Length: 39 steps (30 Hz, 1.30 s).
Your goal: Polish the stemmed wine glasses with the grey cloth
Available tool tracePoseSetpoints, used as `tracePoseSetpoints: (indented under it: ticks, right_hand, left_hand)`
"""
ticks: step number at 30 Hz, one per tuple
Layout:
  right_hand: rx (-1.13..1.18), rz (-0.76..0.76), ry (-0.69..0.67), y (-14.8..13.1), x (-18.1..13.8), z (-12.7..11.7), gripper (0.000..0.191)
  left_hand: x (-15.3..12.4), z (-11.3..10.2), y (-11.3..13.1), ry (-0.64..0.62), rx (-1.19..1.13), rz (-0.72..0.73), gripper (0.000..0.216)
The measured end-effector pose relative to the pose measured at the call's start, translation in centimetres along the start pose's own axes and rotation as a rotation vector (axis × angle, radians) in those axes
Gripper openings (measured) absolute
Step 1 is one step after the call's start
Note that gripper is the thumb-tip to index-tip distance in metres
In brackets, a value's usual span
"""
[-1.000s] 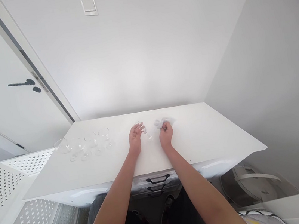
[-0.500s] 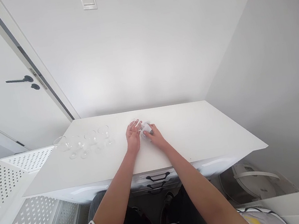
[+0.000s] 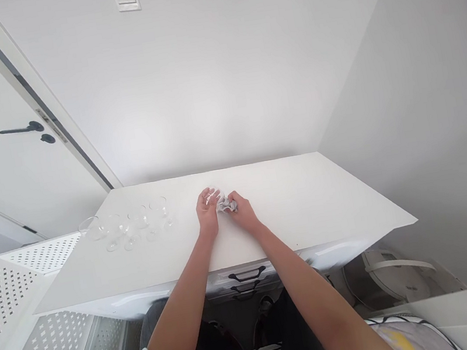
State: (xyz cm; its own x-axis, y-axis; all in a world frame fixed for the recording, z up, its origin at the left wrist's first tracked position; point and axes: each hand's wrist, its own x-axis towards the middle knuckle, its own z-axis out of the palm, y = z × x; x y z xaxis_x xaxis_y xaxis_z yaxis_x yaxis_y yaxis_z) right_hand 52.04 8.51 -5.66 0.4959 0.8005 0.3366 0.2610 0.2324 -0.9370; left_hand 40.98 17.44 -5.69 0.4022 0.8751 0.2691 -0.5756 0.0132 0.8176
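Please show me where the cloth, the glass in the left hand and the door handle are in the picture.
cloth [image 3: 223, 205], head view, on the crumpled part beside the right hand's fingers.
glass in the left hand [image 3: 214, 196], head view, on the clear bowl.
door handle [image 3: 16, 131], head view, on the dark lever.

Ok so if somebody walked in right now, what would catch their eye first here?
Most likely the two hands meeting mid-table: the left hand cups a clear glass while the right hand presses a crumpled white cloth against it. Next, the row of clear stemmed glasses standing toward the left end of the white table. A white perforated rack sits lower left, beside the table.
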Motion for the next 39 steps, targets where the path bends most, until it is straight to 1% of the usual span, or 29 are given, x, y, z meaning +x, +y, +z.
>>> tracePoseSetpoints:
  ticks: [1,3,5,6,7,8,10,12,13,14,16,18,19,22,24,25,26,27,30,31,32,33,34,37,38,39]
  right_hand:
    - [-0.062,-0.038,0.014,0.1,-0.1,0.1,0.026]
    - [-0.046,-0.041,-0.040,0.3,0.0,0.3,0.024]
    - [0.104,0.013,-0.074,0.5,0.3,0.6,0.028]
    - [0.200,0.054,-0.055,0.7,0.6,0.6,0.030]
    - [0.295,0.098,-0.004,0.8,0.9,0.5,0.033]
    - [0.385,0.139,0.083,1.0,1.2,0.3,0.035]
    - [0.551,0.193,0.312,1.4,1.8,-0.3,0.035]
    - [0.705,0.206,0.519,1.6,2.1,-1.1,0.033]
    - [0.772,0.203,0.573,1.6,2.2,-1.4,0.031]
    - [0.820,0.202,0.573,1.5,2.2,-1.6,0.029]
    - [0.834,0.210,0.450,1.3,2.0,-1.4,0.027]
    - [0.768,0.222,0.308,1.1,1.8,-0.8,0.027]
    - [0.733,0.233,0.262,1.0,1.7,-0.5,0.028]
    - [0.642,0.295,0.197,1.1,1.7,0.1,0.035]
    - [0.503,0.349,0.153,1.3,1.6,0.2,0.041]
    - [0.409,0.346,0.138,1.4,1.4,0.2,0.044]
    - [0.308,0.312,0.131,1.5,1.3,0.2,0.045]
    - [0.210,0.240,0.133,1.4,1.1,0.2,0.043]
    - [-0.004,-0.076,0.152,0.9,0.5,0.4,0.032]
    - [-0.029,-0.132,0.144,0.7,0.4,0.5,0.032]
    - [-0.019,-0.137,0.125,0.5,0.3,0.6,0.032]
    - [0.023,-0.095,0.103,0.3,0.3,0.7,0.033]
    - [0.090,-0.014,0.082,0.1,0.4,0.8,0.034]
    - [0.286,0.302,0.034,0.0,0.6,1.0,0.040]
    - [0.306,0.368,0.032,0.0,0.7,1.0,0.041]
    - [0.296,0.384,0.039,0.0,0.6,1.0,0.041]
  left_hand:
    - [0.0,-0.1,-0.1,0.005,0.028,0.001,0.051]
    - [0.0,-0.2,0.0,0.004,0.062,-0.028,0.050]
    - [0.0,-0.2,0.1,0.019,0.049,-0.079,0.047]
    - [0.0,-0.1,0.2,0.026,0.028,-0.097,0.046]
    - [0.0,-0.1,0.2,0.024,0.004,-0.107,0.045]
    - [0.0,-0.1,0.2,0.016,-0.019,-0.108,0.044]
    - [0.1,-0.2,0.3,0.012,-0.049,-0.084,0.043]
    - [0.3,-0.4,0.4,0.038,-0.078,-0.044,0.043]
    - [0.4,-0.5,0.4,0.050,-0.093,-0.022,0.043]
    - [0.4,-0.6,0.4,0.056,-0.106,0.000,0.043]
    - [0.4,-0.4,0.5,0.040,-0.105,0.023,0.042]
    - [0.0,0.0,0.5,-0.028,-0.072,0.015,0.045]
    - [-0.2,0.3,0.6,-0.078,-0.051,0.010,0.048]
    - [-1.0,0.9,0.8,-0.210,-0.002,0.043,0.052]
    - [-1.2,1.0,0.9,-0.206,0.012,0.096,0.050]
    - [-1.2,1.0,0.8,-0.186,0.010,0.112,0.049]
    - [-1.1,0.9,0.8,-0.161,-0.001,0.114,0.047]
    - [-1.0,0.8,0.7,-0.136,-0.019,0.102,0.045]
    - [-0.7,0.5,0.5,-0.087,-0.099,0.044,0.040]
    - [-0.6,0.4,0.5,-0.082,-0.125,0.038,0.039]
    - [-0.5,0.3,0.6,-0.083,-0.148,0.037,0.039]
    - [-0.5,0.3,0.7,-0.092,-0.168,0.038,0.041]
    - [-0.5,0.3,0.8,-0.102,-0.184,0.040,0.043]
    - [-0.5,0.3,0.9,-0.126,-0.205,0.034,0.047]
    - [-0.5,0.3,1.0,-0.127,-0.205,0.031,0.048]
    - [-0.5,0.3,0.9,-0.122,-0.203,0.027,0.047]
